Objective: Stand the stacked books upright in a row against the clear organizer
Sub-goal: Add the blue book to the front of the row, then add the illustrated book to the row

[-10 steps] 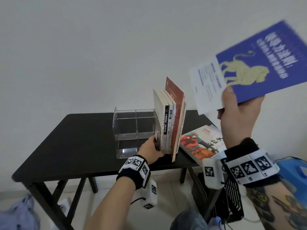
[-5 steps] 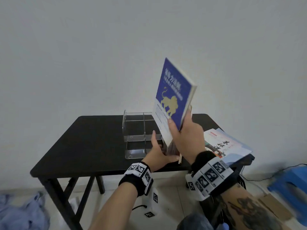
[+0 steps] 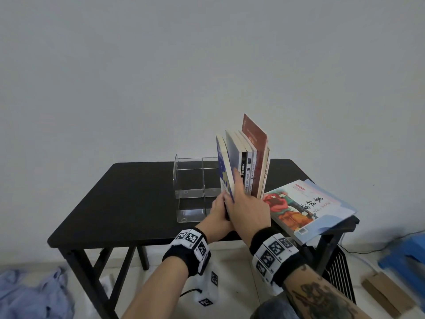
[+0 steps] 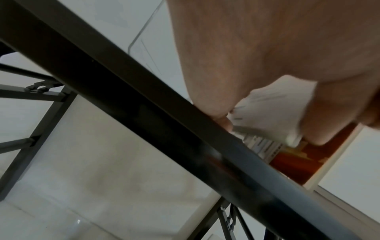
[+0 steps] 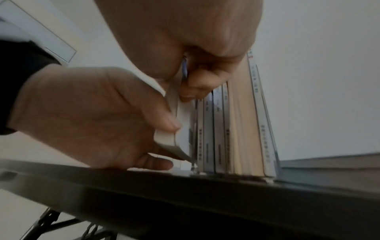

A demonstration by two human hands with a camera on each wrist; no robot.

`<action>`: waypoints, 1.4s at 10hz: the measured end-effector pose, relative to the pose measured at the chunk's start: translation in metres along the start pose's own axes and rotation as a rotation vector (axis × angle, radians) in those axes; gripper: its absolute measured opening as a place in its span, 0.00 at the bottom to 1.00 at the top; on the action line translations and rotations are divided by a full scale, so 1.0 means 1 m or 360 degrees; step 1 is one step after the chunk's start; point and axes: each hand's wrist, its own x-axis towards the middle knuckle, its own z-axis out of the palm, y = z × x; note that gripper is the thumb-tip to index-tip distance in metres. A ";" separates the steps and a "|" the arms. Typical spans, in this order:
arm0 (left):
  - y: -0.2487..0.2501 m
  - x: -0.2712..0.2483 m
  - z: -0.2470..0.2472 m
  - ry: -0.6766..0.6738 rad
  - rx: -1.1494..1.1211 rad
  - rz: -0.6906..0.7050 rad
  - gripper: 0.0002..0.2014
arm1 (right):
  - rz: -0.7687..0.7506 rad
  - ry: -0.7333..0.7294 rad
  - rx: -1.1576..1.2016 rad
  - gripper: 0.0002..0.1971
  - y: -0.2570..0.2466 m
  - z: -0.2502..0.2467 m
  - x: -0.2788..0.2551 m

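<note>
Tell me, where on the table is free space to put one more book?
Bare table lies left of the organizer, and a strip runs behind the flat books. It is crowded at the upright row, where both hands meet.

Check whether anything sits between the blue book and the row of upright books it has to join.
Only the right hand itself: its fingers sit between the blue book and the row. The left hand holds the book's lower corner on the organizer side. Nothing else visible blocks the gap.
</note>
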 end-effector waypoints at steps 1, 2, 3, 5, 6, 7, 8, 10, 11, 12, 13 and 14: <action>-0.019 0.018 0.004 0.0026 -0.0034 -0.0130 0.47 | 0.0011 -0.0033 0.0112 0.36 0.004 0.009 -0.008; 0.001 0.001 0.004 0.0107 -0.0012 0.0003 0.33 | 0.0036 -0.0011 0.0159 0.37 0.006 0.015 -0.017; 0.017 -0.006 0.002 0.0154 0.0062 0.0098 0.21 | 0.0056 -0.0026 0.0273 0.36 0.009 0.015 -0.020; 0.011 0.004 0.007 0.0292 0.0293 -0.0052 0.37 | 0.0091 0.0170 0.0631 0.23 0.032 0.011 -0.021; 0.016 0.009 0.004 0.0168 0.0314 -0.0121 0.45 | 0.0193 0.0308 0.0742 0.12 0.046 0.000 -0.025; 0.018 0.008 0.000 0.0140 0.0262 -0.0163 0.46 | 0.0456 0.0421 0.0726 0.10 0.070 -0.013 -0.023; 0.019 0.007 -0.001 0.0130 0.0250 -0.0158 0.46 | 0.0785 0.0390 0.0490 0.11 0.110 -0.010 -0.012; 0.021 0.008 -0.002 0.0087 0.0292 -0.0180 0.46 | 0.1284 -0.0226 -0.0128 0.58 0.172 0.002 -0.008; 0.022 0.007 -0.001 0.0107 0.0299 -0.0169 0.46 | 0.1423 -0.0290 -0.0032 0.58 0.193 0.000 -0.002; 0.022 0.006 0.000 0.0111 0.0284 -0.0171 0.46 | 0.1277 -0.0483 -0.0063 0.42 0.208 -0.009 0.001; 0.022 0.005 -0.001 0.0114 0.0283 -0.0165 0.46 | 0.1269 -0.0521 0.0092 0.28 0.215 -0.021 0.002; 0.022 0.004 -0.002 0.0104 0.0271 -0.0154 0.46 | 0.1375 -0.0489 0.0403 0.20 0.219 -0.027 0.002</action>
